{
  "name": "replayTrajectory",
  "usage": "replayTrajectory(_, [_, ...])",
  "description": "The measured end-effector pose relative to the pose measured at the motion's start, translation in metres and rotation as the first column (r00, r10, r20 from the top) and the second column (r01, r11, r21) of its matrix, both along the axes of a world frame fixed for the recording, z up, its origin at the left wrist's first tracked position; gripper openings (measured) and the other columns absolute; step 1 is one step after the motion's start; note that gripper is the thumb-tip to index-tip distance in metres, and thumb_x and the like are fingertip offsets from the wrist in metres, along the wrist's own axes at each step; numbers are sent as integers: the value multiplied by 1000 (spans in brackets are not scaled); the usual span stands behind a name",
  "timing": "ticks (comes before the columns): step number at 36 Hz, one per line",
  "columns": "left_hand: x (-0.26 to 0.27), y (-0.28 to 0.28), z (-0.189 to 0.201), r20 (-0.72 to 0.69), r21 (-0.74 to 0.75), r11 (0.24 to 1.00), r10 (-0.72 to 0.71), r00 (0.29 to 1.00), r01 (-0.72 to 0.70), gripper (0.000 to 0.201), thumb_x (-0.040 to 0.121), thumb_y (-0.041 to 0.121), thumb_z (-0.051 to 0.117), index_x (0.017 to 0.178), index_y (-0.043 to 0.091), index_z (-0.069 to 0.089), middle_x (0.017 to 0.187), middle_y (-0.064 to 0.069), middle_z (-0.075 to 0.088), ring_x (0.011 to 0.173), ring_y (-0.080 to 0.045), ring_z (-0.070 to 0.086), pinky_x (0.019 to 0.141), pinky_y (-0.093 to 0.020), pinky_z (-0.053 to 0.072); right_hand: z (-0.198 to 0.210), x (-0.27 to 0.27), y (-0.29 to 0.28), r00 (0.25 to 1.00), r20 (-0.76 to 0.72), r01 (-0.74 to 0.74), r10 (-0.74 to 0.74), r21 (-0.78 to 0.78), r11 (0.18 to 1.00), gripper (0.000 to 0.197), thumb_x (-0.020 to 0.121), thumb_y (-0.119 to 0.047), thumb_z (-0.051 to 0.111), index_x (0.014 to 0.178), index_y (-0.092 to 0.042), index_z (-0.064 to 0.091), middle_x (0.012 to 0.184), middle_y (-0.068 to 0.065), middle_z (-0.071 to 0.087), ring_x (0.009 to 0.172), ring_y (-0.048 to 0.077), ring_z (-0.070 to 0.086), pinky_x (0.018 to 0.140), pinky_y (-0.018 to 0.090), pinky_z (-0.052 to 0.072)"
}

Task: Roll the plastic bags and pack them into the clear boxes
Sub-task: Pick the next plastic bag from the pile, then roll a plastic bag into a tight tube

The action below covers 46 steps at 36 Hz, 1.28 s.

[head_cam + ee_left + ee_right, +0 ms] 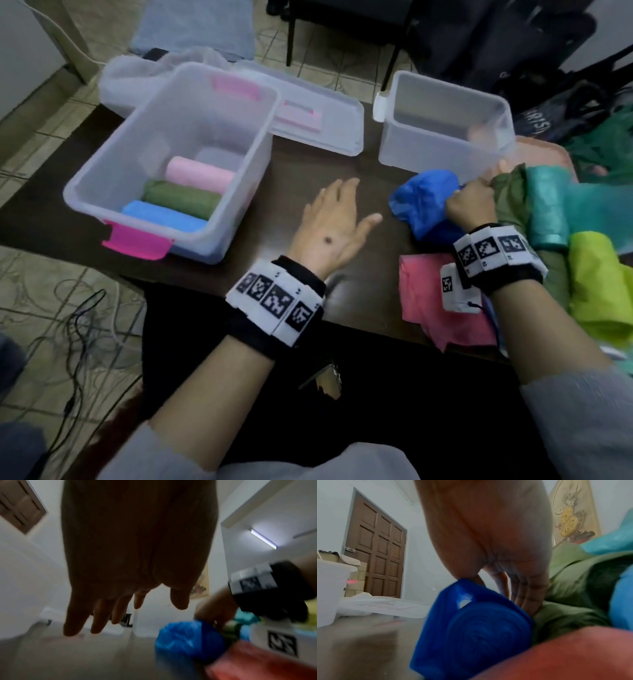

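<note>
My right hand (470, 202) grips a crumpled dark blue plastic bag (424, 202) on the dark table (308, 164), thumb on its top (467, 580) and fingers behind it against an olive green bag (508, 197). The left hand (342, 212) hovers open and empty just left of the blue bag, fingers spread (102, 615). At the left stands a clear box (120, 137) with pink latches, holding a pink roll (200, 174), a green roll (181, 198) and a light blue roll (164, 217). A second clear box (428, 150) at the back right looks empty.
A clear lid (318, 116) with a pink handle lies between the boxes. Loose bags lie at the right: pink (442, 305), teal (548, 205), lime (599, 284). Cables trail on the tiled floor (78, 325) at the left; chair legs stand behind the table.
</note>
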<state>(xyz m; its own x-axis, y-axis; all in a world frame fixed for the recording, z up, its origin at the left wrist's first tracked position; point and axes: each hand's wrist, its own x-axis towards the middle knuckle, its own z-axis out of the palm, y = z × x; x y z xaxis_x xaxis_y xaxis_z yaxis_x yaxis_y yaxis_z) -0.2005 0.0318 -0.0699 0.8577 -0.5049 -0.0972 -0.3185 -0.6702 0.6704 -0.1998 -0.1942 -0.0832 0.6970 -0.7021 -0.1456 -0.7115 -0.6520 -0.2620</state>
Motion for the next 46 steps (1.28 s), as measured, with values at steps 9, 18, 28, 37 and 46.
replayTrajectory(9, [-20, -12, -62, -246, 412, 898, -51, 968, 152, 78, 91, 67, 24, 150, 28, -11, 155, -5, -27, 143, -26, -23, 110, -59, -9, 0, -1, -8, 998, -22, -51, 55, 157, 986, 40, 93, -18, 47, 120, 12, 52, 124, 30, 54, 115, 40, 51, 93, 37, 40])
replayTrajectory(18, [-39, -2, -93, 40, 443, 893, -101, 994, 73, 79, 89, 70, 17, 150, 29, -12, 156, -4, -24, 142, -24, -26, 109, -58, -14, -7, 5, 7, 989, -22, -138, 146, 208, 968, 66, 78, -35, 71, 126, 4, 46, 124, 18, 55, 111, 32, 54, 74, 29, 36])
replayTrajectory(28, [-45, 1, -106, 186, 422, 907, -78, 979, -8, 82, 81, 69, -4, 151, 26, -3, 159, -4, -9, 146, -24, -14, 112, -56, -8, -20, -2, 55, 966, 20, -258, 258, 165, 952, 68, 69, -23, 77, 123, -8, 36, 123, 18, 49, 112, 36, 50, 90, 45, 44])
replayTrajectory(37, [-49, 3, -101, 178, 50, 987, 145, 973, -156, 75, 88, 46, 6, 150, 6, 13, 158, -8, 14, 147, -20, 4, 117, -41, -2, -36, -24, 96, 864, -105, -501, 492, -266, 824, 59, 78, -11, 61, 130, -11, 33, 120, 8, 48, 112, 29, 48, 86, 43, 38])
replayTrajectory(46, [-24, 19, -83, -198, -379, 763, 486, 851, -524, 45, 96, 11, 43, 140, 4, 35, 142, -10, 43, 128, -17, 45, 96, -11, 27, -37, -55, 119, 793, -55, -603, 607, -215, 768, 64, 80, -18, 53, 141, -14, 32, 139, 6, 37, 127, 26, 34, 105, 51, 22])
